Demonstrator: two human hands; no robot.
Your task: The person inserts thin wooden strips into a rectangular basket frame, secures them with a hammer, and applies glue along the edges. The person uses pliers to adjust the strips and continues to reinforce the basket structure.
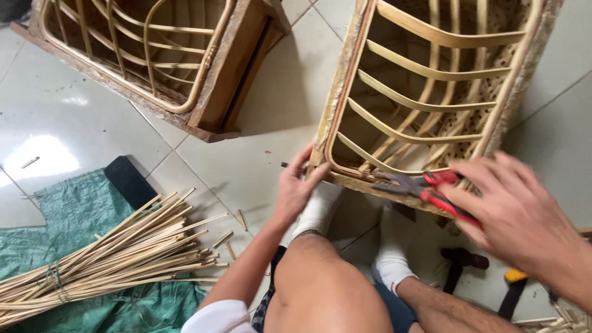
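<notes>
My left hand [295, 188] grips the near left corner of a rattan chair frame [345, 92] lying on the tiled floor. Curved cane slats [419, 102] run across its opening. My right hand [515, 213] holds red-handled pliers [428, 188], whose dark jaws rest against the frame's lower wooden rail [370, 184]. My feet in white socks [320, 209] sit right under that rail.
A second rattan frame [154, 61] lies at the upper left. A bundle of thin cane strips [111, 253] rests on a green sack [74, 209]. A dark hammer [459, 265] and a yellow-and-black tool [513, 287] lie by my right leg.
</notes>
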